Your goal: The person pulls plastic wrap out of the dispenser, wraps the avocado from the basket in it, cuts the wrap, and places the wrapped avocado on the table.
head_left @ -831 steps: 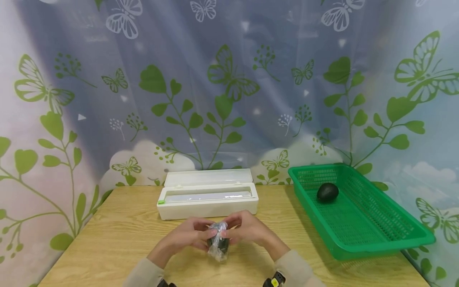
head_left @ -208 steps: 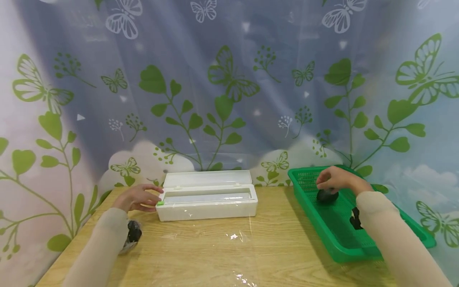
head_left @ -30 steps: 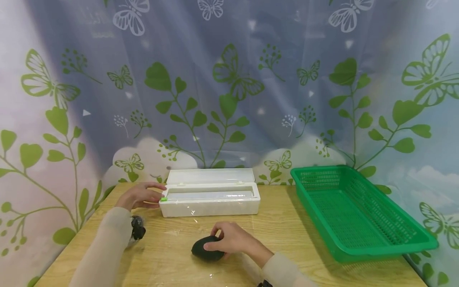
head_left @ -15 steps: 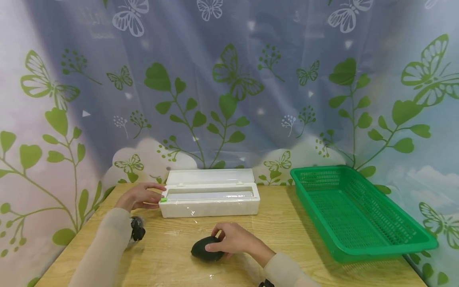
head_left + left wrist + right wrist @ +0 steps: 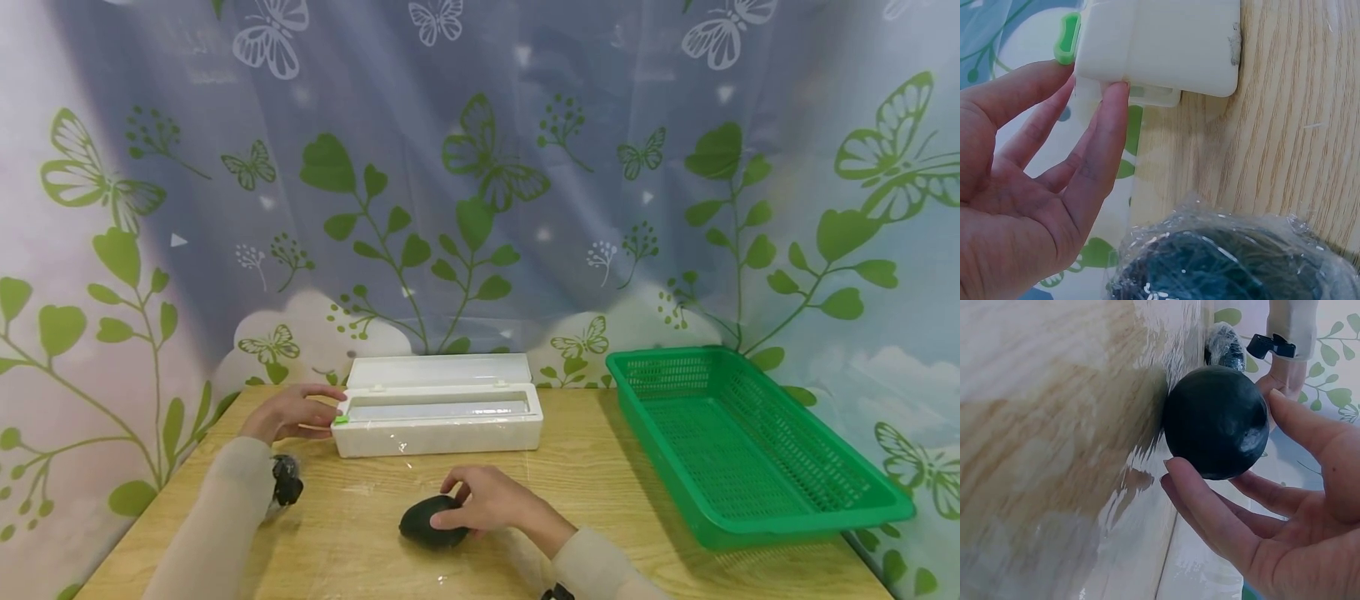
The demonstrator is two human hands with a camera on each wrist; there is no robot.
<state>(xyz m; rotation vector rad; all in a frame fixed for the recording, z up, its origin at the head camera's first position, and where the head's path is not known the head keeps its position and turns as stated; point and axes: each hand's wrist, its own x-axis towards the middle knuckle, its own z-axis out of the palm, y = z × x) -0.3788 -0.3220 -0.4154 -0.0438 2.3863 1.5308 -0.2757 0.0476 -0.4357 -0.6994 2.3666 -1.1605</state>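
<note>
My right hand grips a dark green avocado low over the front middle of the table, thumb and fingers around its right side. Under the avocado, shiny cling film lies spread over the wood, running from the white cling film dispenser. With extended fingers my left hand touches the dispenser's left end. In the left wrist view one fingertip meets the green slide cutter and another presses the end wall. A film-wrapped dark fruit sits by my left wrist, partly hidden in the head view.
At the right stands a green plastic basket with perforated sides. The dispenser's lid is raised against the back. A printed curtain closes off the table's rear and both sides.
Earlier both hands held a wrapped fruit, then my right hand reached the avocado in the basket. That avocado has come onto the film at the front; over the last second the hands stay nearly still.
</note>
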